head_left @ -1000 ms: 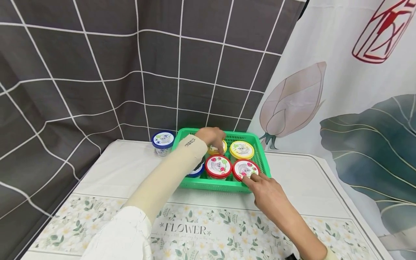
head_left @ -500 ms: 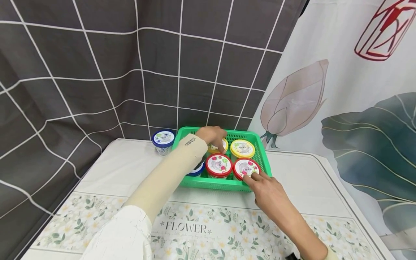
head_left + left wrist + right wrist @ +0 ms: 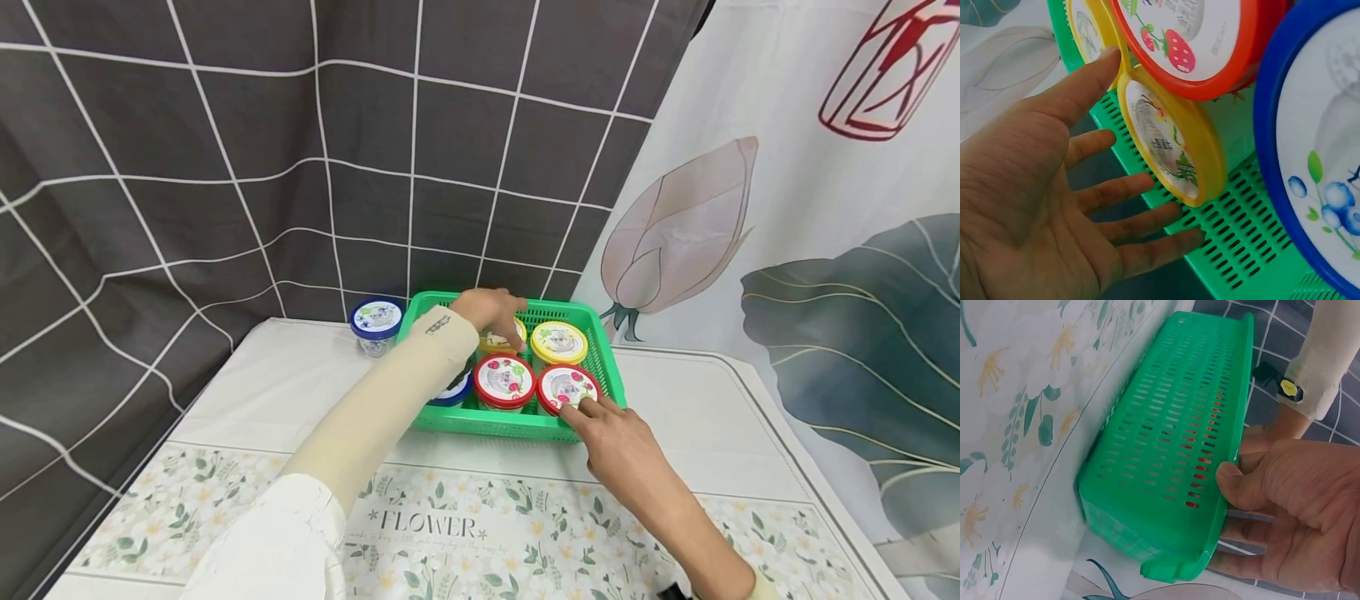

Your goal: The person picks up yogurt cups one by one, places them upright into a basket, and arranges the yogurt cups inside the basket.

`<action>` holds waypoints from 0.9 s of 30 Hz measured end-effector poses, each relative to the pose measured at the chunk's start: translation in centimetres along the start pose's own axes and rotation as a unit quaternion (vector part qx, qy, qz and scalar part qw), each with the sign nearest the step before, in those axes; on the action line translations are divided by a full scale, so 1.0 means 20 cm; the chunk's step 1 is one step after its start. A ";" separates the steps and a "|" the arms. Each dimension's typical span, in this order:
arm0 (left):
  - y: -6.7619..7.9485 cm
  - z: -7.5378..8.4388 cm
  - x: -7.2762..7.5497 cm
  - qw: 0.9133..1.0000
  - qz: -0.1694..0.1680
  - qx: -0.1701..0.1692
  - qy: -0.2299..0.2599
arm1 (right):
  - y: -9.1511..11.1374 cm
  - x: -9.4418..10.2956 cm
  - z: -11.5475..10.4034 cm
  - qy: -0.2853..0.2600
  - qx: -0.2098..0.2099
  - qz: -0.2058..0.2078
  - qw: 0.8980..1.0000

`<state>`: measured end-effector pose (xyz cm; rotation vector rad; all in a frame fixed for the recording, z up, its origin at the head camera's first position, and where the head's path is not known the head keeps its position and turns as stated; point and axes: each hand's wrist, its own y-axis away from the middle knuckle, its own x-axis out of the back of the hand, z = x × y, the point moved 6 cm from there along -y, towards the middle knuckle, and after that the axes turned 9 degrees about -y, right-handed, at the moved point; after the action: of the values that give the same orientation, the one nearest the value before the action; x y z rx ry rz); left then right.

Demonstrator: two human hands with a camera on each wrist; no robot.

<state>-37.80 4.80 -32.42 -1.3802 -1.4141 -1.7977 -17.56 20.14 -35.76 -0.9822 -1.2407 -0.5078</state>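
Observation:
A green plastic basket point(image 3: 495, 427) holds several lidded tubs with fruit pictures on their lids. My left hand point(image 3: 491, 310) reaches over its back, fingers spread above a yellow-lidded tub point(image 3: 1163, 140). Nothing is in that palm, and the thumb lies near a second yellow-lidded tub point(image 3: 558, 342). At the front right corner my right hand point(image 3: 1297, 512) grips the basket rim, thumb outside and fingers inside. Close to those fingers is a red-lidded tub point(image 3: 567, 385), with another red-lidded tub point(image 3: 506, 382) on its left. My left forearm partly hides a blue-lidded tub point(image 3: 453, 392) in the basket.
Outside the basket, a blue-lidded tub point(image 3: 376, 327) stands on the white table at its left. A floral mat print with the word FLOWER point(image 3: 427, 525) runs along the front. Behind hangs a dark grid-patterned curtain point(image 3: 360, 208), and a white printed curtain point(image 3: 675, 233) hangs at the right.
The left hand's fingers have spread slightly over the yellow-lidded tub. The right hand, basket and tubs keep their places.

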 end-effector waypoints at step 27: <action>0.03 -0.20 0.02 1.000 -0.007 -0.019 -0.010 | 0.00 0.00 0.00 -0.003 -0.004 0.001 1.000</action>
<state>-39.21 1.04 -31.60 -1.4139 -1.4100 -1.8334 -17.53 20.16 -35.79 -0.9925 -1.2441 -0.5095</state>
